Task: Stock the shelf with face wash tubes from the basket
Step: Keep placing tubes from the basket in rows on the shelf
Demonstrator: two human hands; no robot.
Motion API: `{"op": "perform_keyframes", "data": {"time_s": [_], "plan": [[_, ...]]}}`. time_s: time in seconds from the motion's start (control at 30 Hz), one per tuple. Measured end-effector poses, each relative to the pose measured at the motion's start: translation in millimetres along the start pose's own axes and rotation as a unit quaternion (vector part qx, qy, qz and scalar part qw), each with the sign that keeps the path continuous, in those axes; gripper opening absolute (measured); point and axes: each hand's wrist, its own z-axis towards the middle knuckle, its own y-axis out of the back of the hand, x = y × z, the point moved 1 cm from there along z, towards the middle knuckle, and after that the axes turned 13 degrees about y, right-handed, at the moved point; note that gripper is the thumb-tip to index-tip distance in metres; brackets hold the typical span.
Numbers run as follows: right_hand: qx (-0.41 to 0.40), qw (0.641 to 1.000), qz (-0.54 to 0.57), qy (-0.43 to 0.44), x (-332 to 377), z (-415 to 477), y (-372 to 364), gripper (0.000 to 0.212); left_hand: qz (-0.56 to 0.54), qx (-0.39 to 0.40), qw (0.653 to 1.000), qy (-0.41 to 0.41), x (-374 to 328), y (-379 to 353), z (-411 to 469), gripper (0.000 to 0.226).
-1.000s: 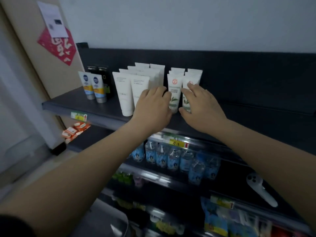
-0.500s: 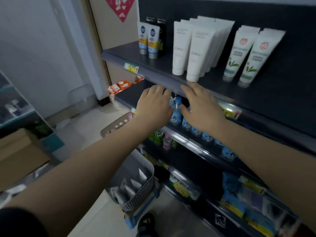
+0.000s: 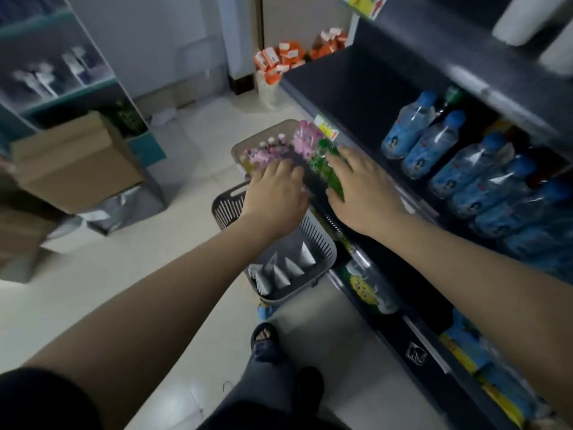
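A grey slatted basket (image 3: pixel 322 243) stands on the floor against the shelf unit, with several white face wash tubes (image 3: pixel 283 270) lying in its near end. My left hand (image 3: pixel 276 197) hovers above the basket's far end, fingers straight, holding nothing. My right hand (image 3: pixel 361 187) is beside it over the lower shelf edge, fingers spread and empty. White tubes (image 3: pixel 524 20) standing on the top shelf (image 3: pixel 465 63) show only their bottoms at the upper right corner.
Blue-capped water bottles (image 3: pixel 440 147) fill the shelf to the right. A second basket (image 3: pixel 263 147) of pink and green small bottles sits beyond my hands. Cardboard boxes (image 3: pixel 74 159) stand on the floor at left. My sandalled foot (image 3: pixel 263 339) is below the basket.
Both hands have come down empty from the tubes on the top shelf to just above the basket. My view has tilted down from the shelf to the floor.
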Motion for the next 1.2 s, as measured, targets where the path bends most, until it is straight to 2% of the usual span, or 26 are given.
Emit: {"op": "perform_keyframes", "data": {"time_s": [0.33, 0.5, 0.83, 1.2], "plan": [[0.108, 0.990, 0.072, 0.052, 19.0, 52.2, -102.1, 0.061, -0.001, 0.163, 0.983, 0.089, 90.0, -95.2, -3.9, 0.038], [0.165, 0.976, 0.075, 0.121, 22.3, 61.8, -155.6, 0.058, 0.015, 0.210, 0.971, 0.113, 113.1, -135.6, -13.2, 0.032], [0.284, 0.925, 0.119, 0.222, 9.9, 86.0, -257.6, 0.053, 0.008, 0.294, 0.944, 0.147, 113.4, -215.9, -21.2, 0.035], [0.359, 0.874, 0.162, 0.284, 1.2, 97.7, -339.5, 0.046, 0.074, 0.359, 0.921, 0.134, 107.3, -276.5, -11.1, 0.034]]}}
